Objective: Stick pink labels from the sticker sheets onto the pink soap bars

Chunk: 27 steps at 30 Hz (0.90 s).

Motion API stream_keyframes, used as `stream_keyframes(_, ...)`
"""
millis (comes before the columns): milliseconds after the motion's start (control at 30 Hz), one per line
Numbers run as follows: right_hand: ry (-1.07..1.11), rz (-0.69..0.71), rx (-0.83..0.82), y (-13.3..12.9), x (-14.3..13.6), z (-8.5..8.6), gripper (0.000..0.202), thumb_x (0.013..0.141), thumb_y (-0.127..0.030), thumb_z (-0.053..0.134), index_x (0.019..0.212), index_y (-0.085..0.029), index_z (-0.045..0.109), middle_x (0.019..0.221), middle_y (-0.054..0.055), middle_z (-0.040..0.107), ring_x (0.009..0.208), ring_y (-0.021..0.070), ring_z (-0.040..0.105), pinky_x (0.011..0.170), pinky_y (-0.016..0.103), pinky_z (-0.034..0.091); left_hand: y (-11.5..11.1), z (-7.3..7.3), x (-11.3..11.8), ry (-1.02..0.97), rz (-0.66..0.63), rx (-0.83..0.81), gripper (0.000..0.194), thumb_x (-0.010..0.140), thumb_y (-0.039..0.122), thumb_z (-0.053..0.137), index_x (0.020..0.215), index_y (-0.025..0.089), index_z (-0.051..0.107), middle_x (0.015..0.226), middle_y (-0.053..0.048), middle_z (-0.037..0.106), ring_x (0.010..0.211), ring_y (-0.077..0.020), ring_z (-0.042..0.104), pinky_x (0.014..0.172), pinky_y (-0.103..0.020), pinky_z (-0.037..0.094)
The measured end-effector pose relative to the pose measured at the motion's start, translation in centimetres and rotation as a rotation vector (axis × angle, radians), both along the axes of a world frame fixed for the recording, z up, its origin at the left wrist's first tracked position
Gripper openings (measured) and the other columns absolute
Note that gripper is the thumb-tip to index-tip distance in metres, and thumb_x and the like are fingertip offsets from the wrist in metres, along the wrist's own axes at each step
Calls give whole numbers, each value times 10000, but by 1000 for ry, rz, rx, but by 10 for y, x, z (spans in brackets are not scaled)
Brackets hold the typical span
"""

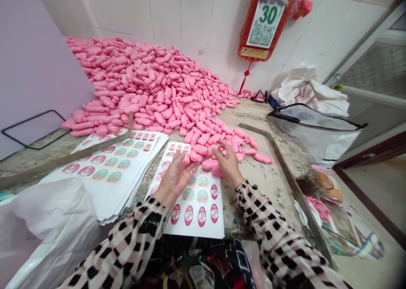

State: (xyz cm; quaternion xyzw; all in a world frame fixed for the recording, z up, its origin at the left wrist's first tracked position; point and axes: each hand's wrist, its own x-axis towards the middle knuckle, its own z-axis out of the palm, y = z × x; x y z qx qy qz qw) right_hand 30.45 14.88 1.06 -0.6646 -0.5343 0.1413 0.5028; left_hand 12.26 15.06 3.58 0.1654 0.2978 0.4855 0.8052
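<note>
A large heap of small pink capsule-shaped pieces point(158, 82) lies against the tiled wall and spills toward me. My left hand point(178, 177) is palm up over a sticker sheet point(203, 221), its fingers around a pink piece point(186, 158) at the heap's near edge. On the right, my right hand point(227, 161) has curved, spread fingers touching the pink pieces; whether it grips one is unclear. The sheet under my hands carries round green and oval pink stickers. Left of it is a stack of similar sheets point(127, 175).
A wooden strip point(95, 147) lies across the stack. Another strip point(285, 170) edges the table's right side. White plastic bags point(57, 230) fill the lower left. A clear bag point(317, 132) stands right, and a calendar point(266, 23) hangs on the wall.
</note>
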Motion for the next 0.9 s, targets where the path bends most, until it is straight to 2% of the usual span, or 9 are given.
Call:
stream_keyframes(100, -89, -361, -123, -8, 44, -8, 600, 746, -519, 493, 1231, -166, 475, 1188, 147, 523, 1078, 252, 495, 920, 404, 369, -3, 1, -14, 7, 21, 53, 586, 782, 137, 582, 1276, 301, 313, 929, -38, 598, 836, -153, 633, 845, -380, 476)
stream_keyframes(200, -82, -497, -269, -12, 73, -17, 649, 697, -564, 501, 1177, -128, 505, 1084, 182, 558, 981, 286, 530, 860, 433, 389, -14, 0, -23, 82, -43, 96, 733, 766, 129, 594, 1352, 326, 200, 950, -42, 599, 888, -166, 631, 901, -399, 442)
stream_keyframes(300, -70, -437, -267, -6, 71, -28, 615, 700, -576, 475, 1114, -126, 536, 999, 143, 597, 907, 257, 554, 820, 398, 415, -32, -4, -29, 258, -115, 176, 657, 771, 211, 602, 1341, 296, 287, 1020, -65, 607, 907, -186, 622, 910, -414, 425)
stream_keyframes(367, -68, -378, -237, 3, 57, -32, 614, 712, -577, 463, 1135, -136, 521, 1005, 117, 601, 902, 233, 554, 815, 371, 423, -47, -10, -34, 512, -158, 308, 520, 775, 285, 595, 1269, 268, 433, 1095, -79, 595, 952, -213, 598, 916, -423, 412)
stream_keyframes(433, -71, -320, -207, 11, 39, -33, 609, 711, -577, 476, 1154, -161, 514, 1044, 103, 590, 929, 221, 546, 831, 360, 419, -62, -19, -41, 817, -208, 558, 382, 775, 323, 585, 1152, 263, 567, 1129, -69, 591, 1051, -242, 538, 959, -418, 368)
stream_keyframes(533, -88, -232, -127, 19, 13, -29, 594, 706, -548, 518, 1171, -180, 514, 1095, 103, 561, 979, 220, 528, 871, 369, 403, -77, -35, -51, 1075, -326, 941, 343, 815, 338, 521, 1148, 293, 589, 1235, -51, 538, 1176, -255, 430, 1028, -424, 274)
stream_keyframes(633, -111, -98, -56, 23, -7, -23, 577, 720, -519, 537, 1178, -170, 518, 1119, 115, 542, 984, 214, 530, 888, 366, 402, -84, -49, -58, 1213, -425, 1160, 384, 838, 334, 487, 1214, 283, 542, 1322, -61, 464, 1252, -275, 336, 1059, -465, 196)
stream_keyframes(767, -54, 160, -20, 21, -14, -12, 474, 767, -476, 521, 1135, -179, 548, 1111, 82, 564, 972, 177, 549, 869, 323, 428, -85, -59, -58, 1338, -484, 1298, 420, 857, 327, 457, 1272, 268, 485, 1395, -68, 374, 1296, -294, 253, 1064, -506, 149)
stream_keyframes(900, -148, 112, 34, -2, 0, -1, 430, 787, -464, 511, 1119, -197, 566, 1082, 76, 569, 1007, 191, 533, 896, 343, 415, -85, -60, -58, 1373, -478, 1339, 439, 859, 354, 454, 1292, 278, 459, 1400, -66, 365, 1288, -293, 265, 1060, -505, 163)
